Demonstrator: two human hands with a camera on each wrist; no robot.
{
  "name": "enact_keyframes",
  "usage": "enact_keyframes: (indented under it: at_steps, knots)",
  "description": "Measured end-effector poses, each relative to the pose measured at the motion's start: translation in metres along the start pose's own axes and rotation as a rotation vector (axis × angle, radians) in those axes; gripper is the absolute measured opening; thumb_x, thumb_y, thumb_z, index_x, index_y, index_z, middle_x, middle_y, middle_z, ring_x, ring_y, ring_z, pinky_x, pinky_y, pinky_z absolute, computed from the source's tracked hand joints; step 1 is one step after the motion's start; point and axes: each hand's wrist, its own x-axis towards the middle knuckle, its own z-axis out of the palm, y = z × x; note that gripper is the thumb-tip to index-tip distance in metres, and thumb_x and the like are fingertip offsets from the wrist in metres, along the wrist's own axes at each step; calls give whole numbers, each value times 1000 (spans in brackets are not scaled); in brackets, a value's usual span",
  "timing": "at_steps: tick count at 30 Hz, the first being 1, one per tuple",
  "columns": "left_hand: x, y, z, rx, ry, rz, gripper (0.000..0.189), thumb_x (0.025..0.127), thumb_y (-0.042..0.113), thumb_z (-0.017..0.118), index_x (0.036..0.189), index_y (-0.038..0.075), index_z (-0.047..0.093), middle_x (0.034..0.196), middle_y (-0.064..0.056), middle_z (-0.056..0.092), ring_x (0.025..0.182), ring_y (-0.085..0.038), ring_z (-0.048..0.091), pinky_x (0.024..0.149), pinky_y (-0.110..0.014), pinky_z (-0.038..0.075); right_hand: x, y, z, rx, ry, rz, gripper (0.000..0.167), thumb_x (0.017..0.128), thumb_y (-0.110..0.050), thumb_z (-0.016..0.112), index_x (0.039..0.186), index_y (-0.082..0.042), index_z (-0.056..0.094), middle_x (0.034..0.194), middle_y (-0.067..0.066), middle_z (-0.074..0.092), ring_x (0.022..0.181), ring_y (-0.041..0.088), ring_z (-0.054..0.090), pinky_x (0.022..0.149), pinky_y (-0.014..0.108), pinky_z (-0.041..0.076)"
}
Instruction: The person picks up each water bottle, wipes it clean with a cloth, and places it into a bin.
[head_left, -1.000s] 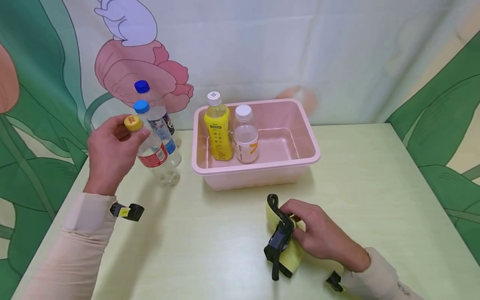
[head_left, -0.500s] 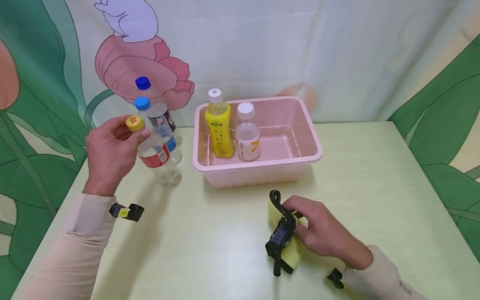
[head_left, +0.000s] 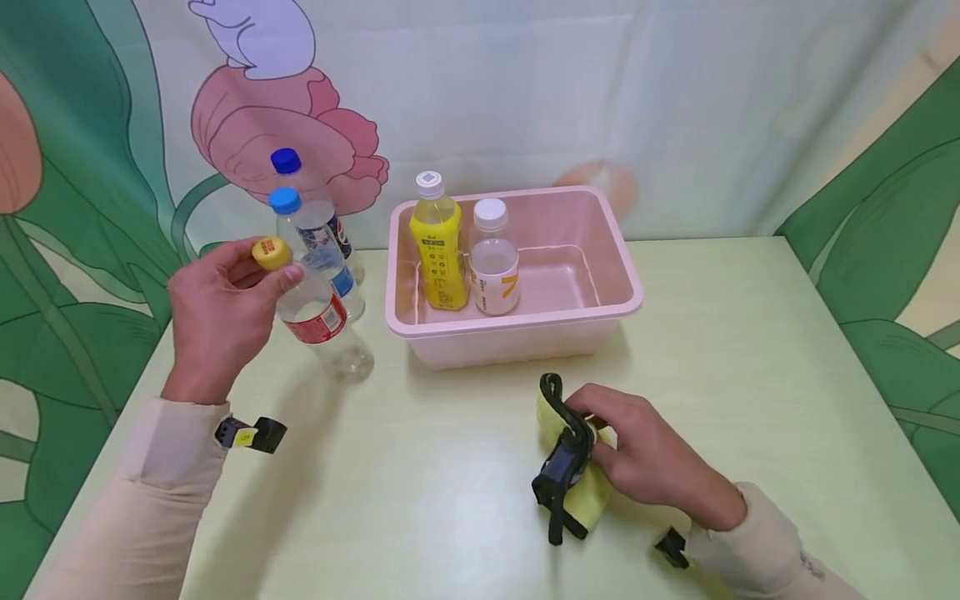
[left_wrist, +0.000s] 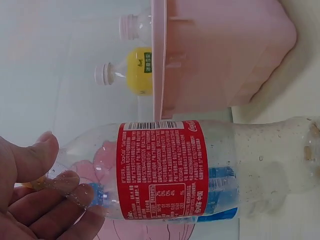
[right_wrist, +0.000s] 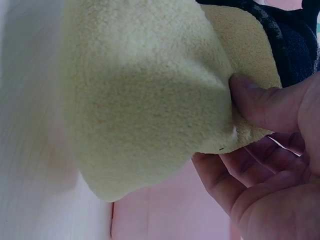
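Note:
At the left in the head view, my left hand [head_left: 221,317] grips the neck of a clear Coca-Cola bottle [head_left: 318,323], just below its yellow cap [head_left: 272,252]. The bottle's red label [left_wrist: 162,170] faces the left wrist camera. Just behind it stand a light-blue-capped clear bottle [head_left: 322,254] and a dark-blue-capped bottle [head_left: 286,161]. My right hand [head_left: 645,450] pinches a yellow fleecy cloth [head_left: 588,496] with black edging and a dark strap-like piece [head_left: 562,467]. In the right wrist view, thumb and fingers press on a fold of the cloth [right_wrist: 145,105].
A pink plastic tub [head_left: 517,337] stands at the back middle of the pale table [head_left: 420,483]. A yellow-labelled bottle [head_left: 440,258] and a white-capped bottle [head_left: 495,271] stand in its left half. Behind the table hangs a patterned curtain [head_left: 495,92].
My left hand has shifted the Coca-Cola bottle slightly towards me and to the right, away from the two bottles behind. The right hand keeps its hold on the cloth. The head view has tilted slightly.

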Motion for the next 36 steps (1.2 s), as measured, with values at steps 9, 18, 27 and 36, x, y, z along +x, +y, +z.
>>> enact_keyframes:
  at_steps: [9,18,27,36]
  knots:
    - [-17,5,5,9,-34,92,51,96,26,77,141,7,64,135,-13,72,125,-29,71,107,-43,55,0,-1,-1,3,-6,7,53,70,25,62,102,-17,65,97,-10,69,92,4,63,78,29,62]
    - [-31,12,9,21,-72,149,50,93,25,80,139,9,66,130,-14,74,118,-29,74,93,-13,56,-1,-2,-3,0,6,5,53,71,25,62,102,-17,65,97,-10,69,93,4,64,78,30,62]
    - [-43,19,10,-20,-147,202,50,93,21,80,138,4,66,129,-19,74,116,-35,74,89,-10,54,1,-4,-3,-1,18,-26,48,74,22,68,102,-17,65,98,-8,70,93,6,65,77,29,61]
    - [-55,28,19,-87,-217,287,46,91,11,81,134,3,68,124,-20,75,112,-35,76,86,-9,54,2,-7,-5,-3,19,-16,49,73,23,66,102,-16,65,99,-8,70,93,5,65,77,30,62]
